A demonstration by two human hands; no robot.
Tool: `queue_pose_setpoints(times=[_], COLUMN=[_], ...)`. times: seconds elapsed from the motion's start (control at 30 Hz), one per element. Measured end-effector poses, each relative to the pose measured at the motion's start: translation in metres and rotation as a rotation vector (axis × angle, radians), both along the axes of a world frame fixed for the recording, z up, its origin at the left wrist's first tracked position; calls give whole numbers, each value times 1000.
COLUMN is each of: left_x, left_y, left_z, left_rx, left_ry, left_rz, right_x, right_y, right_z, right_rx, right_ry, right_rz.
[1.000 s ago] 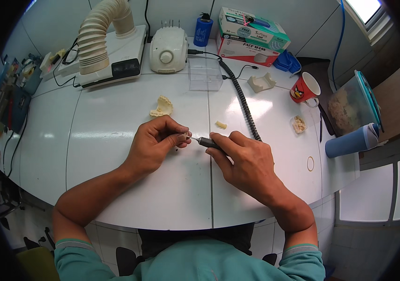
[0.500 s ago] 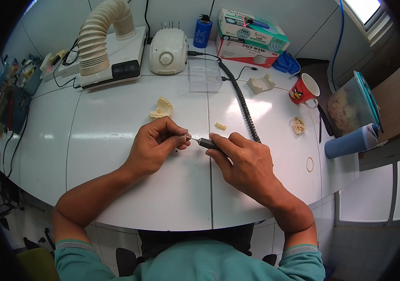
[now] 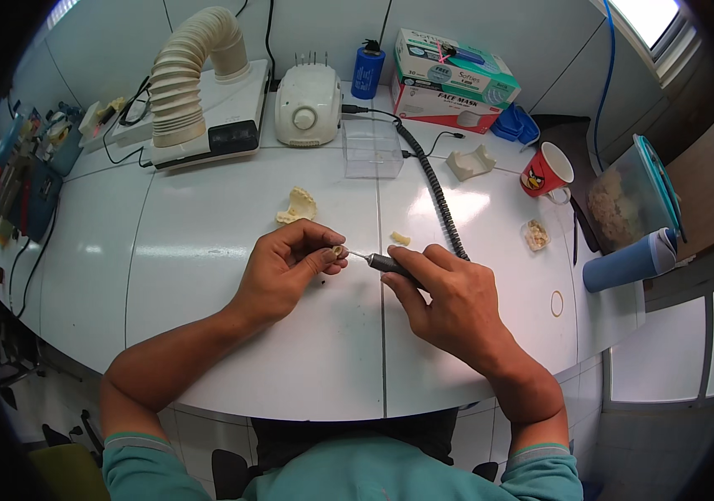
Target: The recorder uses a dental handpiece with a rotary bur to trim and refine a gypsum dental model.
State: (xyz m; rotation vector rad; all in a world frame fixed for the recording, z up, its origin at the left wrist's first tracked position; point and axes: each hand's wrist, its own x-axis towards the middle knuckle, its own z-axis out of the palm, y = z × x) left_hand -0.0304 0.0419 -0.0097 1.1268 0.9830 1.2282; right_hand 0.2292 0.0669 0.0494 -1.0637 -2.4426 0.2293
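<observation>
My left hand [image 3: 282,271] pinches a small cream piece [image 3: 337,251], its hollow side visible, between thumb and fingers. My right hand [image 3: 453,305] grips a dark rotary handpiece [image 3: 388,265], whose thin metal bit points left at the piece; I cannot tell whether they touch. A coiled black cord [image 3: 436,192] runs from the handpiece toward a white control box [image 3: 307,113]. Behind my left hand lies a cream dental cast [image 3: 301,204]; a small yellow strip [image 3: 400,239] lies above the handpiece.
Around me stand a white extractor with ribbed hose [image 3: 175,100], blue canister [image 3: 367,73], clear tray [image 3: 371,159], mask boxes [image 3: 453,100], cream holder [image 3: 470,164], red mug [image 3: 541,171], small tub [image 3: 536,235], food container [image 3: 624,196], blue cylinder [image 3: 624,269] and rubber band [image 3: 556,304].
The whole view has shifted slightly, with things appearing lower. The cream piece in my left hand now shows its hollow opening, and the bit tip looks a little farther from it.
</observation>
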Motion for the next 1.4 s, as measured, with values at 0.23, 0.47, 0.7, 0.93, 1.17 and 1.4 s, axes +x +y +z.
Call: queue_pose_setpoints(times=[0.23, 0.47, 0.7, 0.93, 1.17, 1.4], left_x=[-2, -3, -1, -3, -4, -3], left_y=[0, -2, -2, -2, -1, -2], left_z=[0, -3, -4, -3, -4, 0], left_rx=[-4, 5, 21, 10, 18, -4], left_ry=[16, 51, 19, 44, 46, 20], left_rz=[-26, -18, -24, -33, -33, -38], right_x=[-3, -4, -3, -4, -4, -4], right_y=[0, -1, -2, 0, -1, -2], right_z=[-4, -5, -5, -6, -6, -3], right_rx=[3, 2, -19, 5, -15, -35], right_ry=[-41, -45, -45, -39, -36, -38], right_rz=[6, 25, 22, 25, 32, 21])
